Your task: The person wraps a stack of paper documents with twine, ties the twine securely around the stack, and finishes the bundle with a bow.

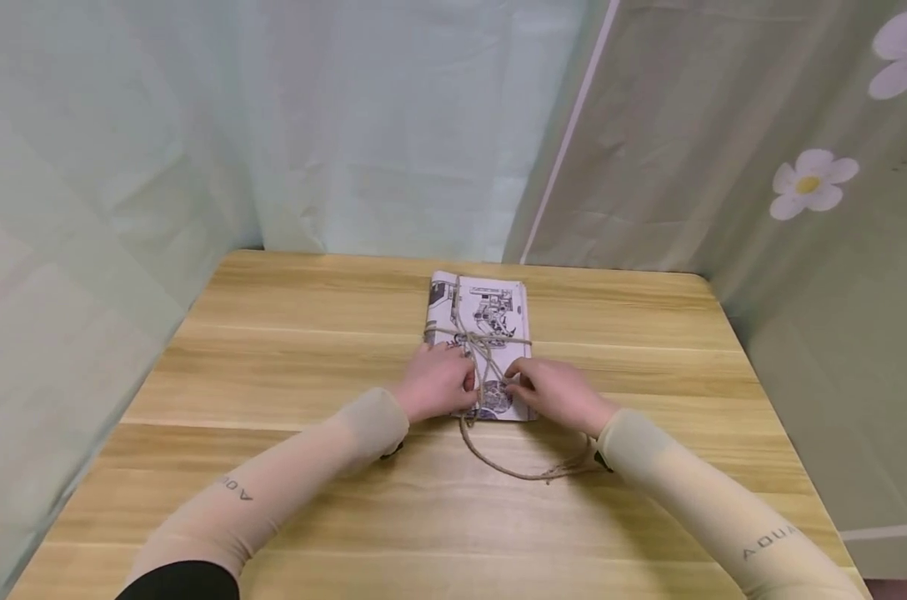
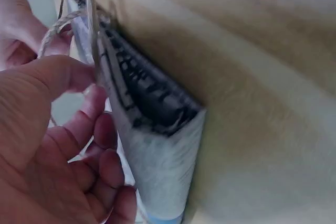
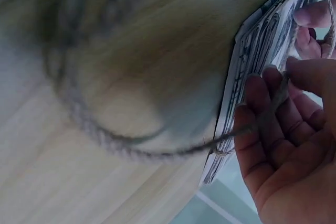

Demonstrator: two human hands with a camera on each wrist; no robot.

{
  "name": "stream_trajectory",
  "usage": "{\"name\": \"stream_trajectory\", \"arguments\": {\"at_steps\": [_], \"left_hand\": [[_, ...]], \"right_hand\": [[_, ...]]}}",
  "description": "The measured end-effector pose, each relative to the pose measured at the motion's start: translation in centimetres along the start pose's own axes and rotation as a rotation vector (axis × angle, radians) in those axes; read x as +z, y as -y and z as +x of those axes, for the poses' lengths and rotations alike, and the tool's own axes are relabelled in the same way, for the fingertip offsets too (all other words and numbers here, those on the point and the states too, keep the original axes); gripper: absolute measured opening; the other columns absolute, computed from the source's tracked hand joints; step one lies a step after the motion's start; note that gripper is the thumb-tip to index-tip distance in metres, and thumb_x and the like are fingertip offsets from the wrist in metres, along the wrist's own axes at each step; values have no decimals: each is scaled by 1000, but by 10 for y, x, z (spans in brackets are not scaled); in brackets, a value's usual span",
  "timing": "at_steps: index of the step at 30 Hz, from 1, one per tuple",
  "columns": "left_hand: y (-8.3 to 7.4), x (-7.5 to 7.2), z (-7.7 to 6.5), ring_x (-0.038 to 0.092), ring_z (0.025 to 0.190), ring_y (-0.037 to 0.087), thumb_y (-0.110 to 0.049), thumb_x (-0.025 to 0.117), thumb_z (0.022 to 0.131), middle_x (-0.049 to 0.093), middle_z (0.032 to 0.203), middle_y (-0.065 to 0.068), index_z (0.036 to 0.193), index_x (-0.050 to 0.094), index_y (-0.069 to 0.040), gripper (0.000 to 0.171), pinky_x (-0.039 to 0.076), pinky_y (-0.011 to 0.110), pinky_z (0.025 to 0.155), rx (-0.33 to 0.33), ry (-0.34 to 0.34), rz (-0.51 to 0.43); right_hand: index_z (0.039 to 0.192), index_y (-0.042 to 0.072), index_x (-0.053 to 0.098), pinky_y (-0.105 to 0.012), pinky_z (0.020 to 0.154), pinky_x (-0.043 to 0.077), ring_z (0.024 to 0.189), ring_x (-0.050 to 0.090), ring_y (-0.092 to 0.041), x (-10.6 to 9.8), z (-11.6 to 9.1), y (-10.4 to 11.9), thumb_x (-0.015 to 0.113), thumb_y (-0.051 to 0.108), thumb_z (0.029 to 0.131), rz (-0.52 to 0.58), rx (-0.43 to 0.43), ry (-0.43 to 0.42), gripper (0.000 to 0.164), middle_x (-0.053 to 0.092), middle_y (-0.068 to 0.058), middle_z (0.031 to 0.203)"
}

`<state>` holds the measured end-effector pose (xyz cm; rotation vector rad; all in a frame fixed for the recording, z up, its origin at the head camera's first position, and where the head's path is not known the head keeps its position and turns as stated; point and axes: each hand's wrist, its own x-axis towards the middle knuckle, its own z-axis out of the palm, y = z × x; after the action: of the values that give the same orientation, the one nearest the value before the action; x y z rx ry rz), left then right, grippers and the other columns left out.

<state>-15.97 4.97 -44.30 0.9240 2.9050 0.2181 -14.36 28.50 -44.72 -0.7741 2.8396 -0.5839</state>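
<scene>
A flat packet of folded printed paper lies on the table, bound crosswise with brown twine that meets in loops near its middle. My left hand is over the packet's lower left. In the left wrist view, the left hand pinches the twine between thumb and index finger, beside the packet's folded end. From the lower right, my right hand reaches over the packet. The right wrist view shows the right hand pinching a strand of twine that crosses its fingers.
A long tail of twine curves over the wooden table in front of the packet, toward the right wrist. Pale curtains hang behind and beside the table; flowers are printed on the right one.
</scene>
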Motion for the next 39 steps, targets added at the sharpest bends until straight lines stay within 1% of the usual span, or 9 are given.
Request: {"name": "stream_trajectory", "arguments": {"at_steps": [4, 7, 10, 13, 15, 20, 23, 28, 39], "left_hand": [[6, -8, 0, 54, 73, 17, -23, 68, 91, 58, 79, -4, 83, 60, -18, 13, 48, 33, 70, -49, 11, -228], [16, -19, 0, 58, 71, 17, -13, 61, 98, 61, 84, 4, 100, 60, -6, 7, 52, 31, 65, -142, 28, -529], [30, -27, -1, 60, 70, 18, -8, 54, 103, 62, 91, 15, 117, 56, 1, 17, 56, 31, 65, -216, 58, -818], [48, -31, -2, 58, 69, 18, -9, 51, 105, 63, 97, 20, 122, 57, 4, 22, 54, 30, 62, -241, 71, -909], [59, -33, -4, 57, 72, 18, -14, 53, 105, 65, 101, 17, 121, 62, 1, 23, 53, 32, 64, -231, 59, -827], [84, -40, -10, 67, 91, 22, -26, 64, 102, 73, 109, 5, 114, 74, -11, 22, 55, 42, 84, -134, -15, -364], [95, -42, -12, 69, 102, 24, -28, 66, 100, 74, 111, 3, 113, 77, -14, 21, 54, 46, 91, -89, -50, -187], [110, -43, -16, 69, 101, 25, -26, 67, 101, 74, 109, 4, 112, 77, -14, 19, 55, 47, 89, -75, -76, -116], [135, -30, -22, 67, 98, 27, -21, 62, 104, 70, 104, 8, 108, 75, -9, 19, 55, 49, 87, -149, -108, -85]], "right_hand": [[108, 9, 70, -36, 79, 57, 84, 66, -15, -1, 2, -5, 69, 12, 97, 25, 4, -41, 12, 72, -3, 98], [107, 7, 67, -39, 81, 58, 88, 66, -20, -4, 0, -12, 65, 9, 97, 47, 35, -66, 10, 70, -5, 98], [108, 8, 68, -41, 79, 57, 87, 67, -20, -7, -1, -20, 64, 14, 99, 20, 71, -80, 11, 70, -3, 97], [110, 11, 72, -43, 79, 58, 89, 69, -20, -8, -1, -26, 64, 19, 100, -37, 79, -96, 15, 73, -2, 100], [110, 14, 74, -44, 81, 57, 90, 70, -20, -9, -2, -28, 64, 24, 101, -71, 72, -102, 17, 75, -1, 102], [106, 17, 77, -44, 76, 58, 83, 71, -19, -13, -4, -34, 67, 27, 101, -161, 37, -121, 16, 76, 2, 96], [106, 18, 78, -44, 76, 58, 85, 72, -20, -15, -7, -40, 69, 27, 99, -206, 33, -149, 15, 77, 1, 97], [106, 18, 79, -47, 77, 58, 89, 73, -23, -18, -12, -50, 70, 27, 98, -222, 55, -166, 15, 77, 0, 102], [104, 16, 79, -48, 76, 58, 87, 73, -24, -21, -16, -66, 70, 27, 99, -241, 106, -157, 15, 77, -1, 96]]}}
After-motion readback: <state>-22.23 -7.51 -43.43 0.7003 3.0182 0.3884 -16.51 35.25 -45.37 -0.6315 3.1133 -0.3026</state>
